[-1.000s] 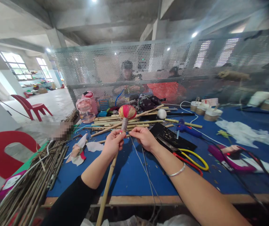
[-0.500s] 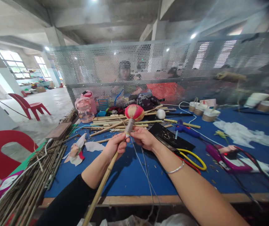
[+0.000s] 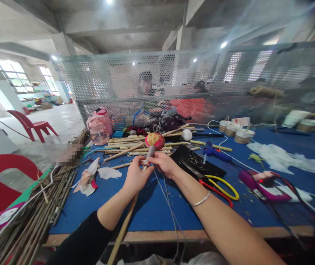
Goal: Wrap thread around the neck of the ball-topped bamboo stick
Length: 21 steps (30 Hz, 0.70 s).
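A long bamboo stick (image 3: 122,230) slants up from the table's front edge. At its top is a round red-and-yellow head (image 3: 154,140) above a grey wrapped neck (image 3: 151,151). My left hand (image 3: 137,176) is closed around the stick just under the neck, thumb and fingers meeting there. On the other side, my right hand (image 3: 162,164) pinches at the base of the neck, where a thin string (image 3: 166,195) hangs down past the table edge. The fingertips partly hide the binding.
Yellow-and-red-handled scissors (image 3: 220,186) lie partly on a black sheet (image 3: 185,156). Behind are bamboo pieces (image 3: 113,145), a white ball (image 3: 187,134) and a blue glue gun (image 3: 216,152). Petal-like scraps (image 3: 88,180) and bundled sticks (image 3: 47,198) lie left. A perforated screen (image 3: 113,81) stands behind, people beyond.
The round head has tipped and sunk slightly. My left hand has turned, its back now facing me more, and the stick's lower end has shifted right. My right hand has moved slightly left.
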Each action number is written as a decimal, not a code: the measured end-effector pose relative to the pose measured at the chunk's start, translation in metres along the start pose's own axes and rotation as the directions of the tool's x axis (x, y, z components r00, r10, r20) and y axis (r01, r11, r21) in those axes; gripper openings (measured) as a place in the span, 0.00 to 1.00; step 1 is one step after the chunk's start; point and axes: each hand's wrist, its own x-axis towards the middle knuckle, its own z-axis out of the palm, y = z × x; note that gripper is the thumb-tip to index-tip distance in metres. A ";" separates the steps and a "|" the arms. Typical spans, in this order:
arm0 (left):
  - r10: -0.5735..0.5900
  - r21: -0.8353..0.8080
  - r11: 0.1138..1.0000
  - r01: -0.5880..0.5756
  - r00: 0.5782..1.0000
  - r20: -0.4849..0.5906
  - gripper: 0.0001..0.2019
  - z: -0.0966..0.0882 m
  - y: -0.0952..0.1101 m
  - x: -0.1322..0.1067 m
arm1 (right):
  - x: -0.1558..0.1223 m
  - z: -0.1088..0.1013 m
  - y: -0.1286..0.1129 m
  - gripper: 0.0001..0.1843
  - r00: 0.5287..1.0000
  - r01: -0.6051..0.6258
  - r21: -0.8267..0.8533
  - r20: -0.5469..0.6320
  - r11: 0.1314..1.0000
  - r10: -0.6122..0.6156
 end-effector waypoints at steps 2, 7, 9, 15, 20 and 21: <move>0.029 0.040 0.999 -0.028 0.999 -0.024 0.15 -0.001 -0.001 0.002 | 0.000 0.001 0.001 0.16 1.000 0.003 -0.031 -0.001 1.000 -0.003; -0.053 -0.099 0.994 0.056 0.998 0.032 0.09 -0.006 0.009 0.005 | -0.001 -0.003 0.000 0.14 0.999 -0.040 -0.047 -0.018 0.998 0.039; -0.094 -0.154 0.983 0.103 0.994 0.063 0.09 -0.008 0.014 0.005 | -0.003 -0.003 -0.002 0.15 0.998 -0.019 -0.043 -0.056 0.999 0.017; -0.100 -0.286 0.950 0.125 0.990 0.100 0.15 -0.013 0.015 0.008 | -0.008 0.006 -0.007 0.15 0.994 0.078 -0.025 -0.068 0.997 -0.080; -0.081 -0.392 0.909 0.145 0.981 0.176 0.18 -0.016 0.014 0.008 | -0.006 0.005 -0.005 0.16 0.998 0.059 -0.006 -0.034 0.998 -0.060; -0.077 -0.424 0.891 0.162 0.974 0.211 0.18 -0.016 0.015 0.008 | -0.006 0.004 -0.004 0.17 0.999 0.046 0.002 -0.022 0.999 -0.046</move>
